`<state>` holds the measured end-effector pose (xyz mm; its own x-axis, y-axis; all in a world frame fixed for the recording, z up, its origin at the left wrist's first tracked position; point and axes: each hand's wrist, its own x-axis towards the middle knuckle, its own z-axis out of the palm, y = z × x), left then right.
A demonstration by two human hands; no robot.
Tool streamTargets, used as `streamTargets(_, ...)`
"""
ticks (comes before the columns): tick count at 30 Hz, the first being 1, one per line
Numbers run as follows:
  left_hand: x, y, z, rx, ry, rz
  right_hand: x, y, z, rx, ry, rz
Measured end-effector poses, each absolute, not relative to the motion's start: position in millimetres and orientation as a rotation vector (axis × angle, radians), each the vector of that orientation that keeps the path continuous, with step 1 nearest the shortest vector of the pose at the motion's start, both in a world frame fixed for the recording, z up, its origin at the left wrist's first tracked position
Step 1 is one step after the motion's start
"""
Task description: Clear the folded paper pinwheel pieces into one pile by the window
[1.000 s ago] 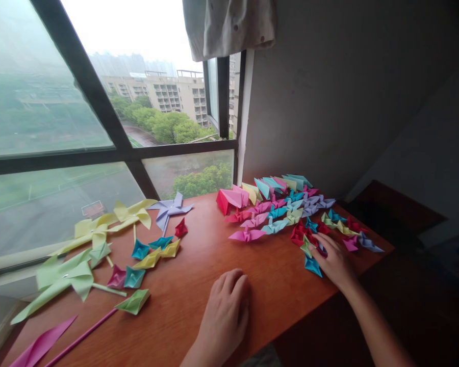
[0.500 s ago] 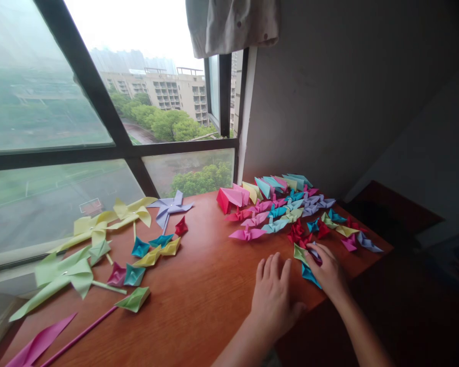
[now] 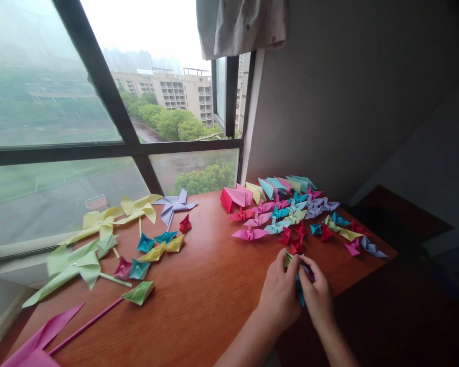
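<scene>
My left hand (image 3: 281, 291) and my right hand (image 3: 315, 293) meet at the front right of the wooden table, both with fingers closed. Between and beneath them show parts of a green folded paper piece (image 3: 288, 259), a dark purple one (image 3: 308, 271) and a blue one (image 3: 300, 294). The left fingers press against the green piece; the right thumb and fingers close around the purple one. Most of these pieces is hidden, so their full shape cannot be made out. Just beyond the fingertips lie several red folded papers (image 3: 297, 247).
Rows of paper cranes (image 3: 250, 233) and folded paper planes (image 3: 232, 199) fill the table's back right. More small origami (image 3: 354, 234) lies near its right edge. At left are pinwheels (image 3: 76, 265) and paper boats (image 3: 138, 293), beside the window (image 3: 99, 153).
My left hand has moved from lying spread on the table to closing beside my right hand. The right hand has shifted left with the green, purple and blue pieces. The view has shifted slightly.
</scene>
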<state>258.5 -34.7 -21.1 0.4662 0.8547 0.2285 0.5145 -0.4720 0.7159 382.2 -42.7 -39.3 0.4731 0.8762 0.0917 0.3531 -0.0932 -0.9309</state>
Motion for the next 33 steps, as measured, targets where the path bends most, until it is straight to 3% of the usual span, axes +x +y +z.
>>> streamTargets(8,187.9,-53.0,-10.7,1.917,1.302,1.026,281.8,-32.7,-17.0,-1.32,-0.783,1.071)
streamTargets(16,15.0,-29.0,27.4,2.015,2.06,1.023,110.9,33.0,28.2,-1.037,-0.944,1.392)
streamTargets(23,-54.7,-20.0,36.4,2.164,2.468,0.748,98.1,47.0,42.6,-1.13,-1.425,1.072)
streamTargets(29,18.3,-15.8,36.1,2.195,2.069,1.191,216.8,49.6,21.5,-1.192,-1.504,0.601)
streamTargets(33,70.1,-3.0,35.9,2.175,1.721,1.193,318.8,66.2,19.0,-1.367,-1.367,0.229)
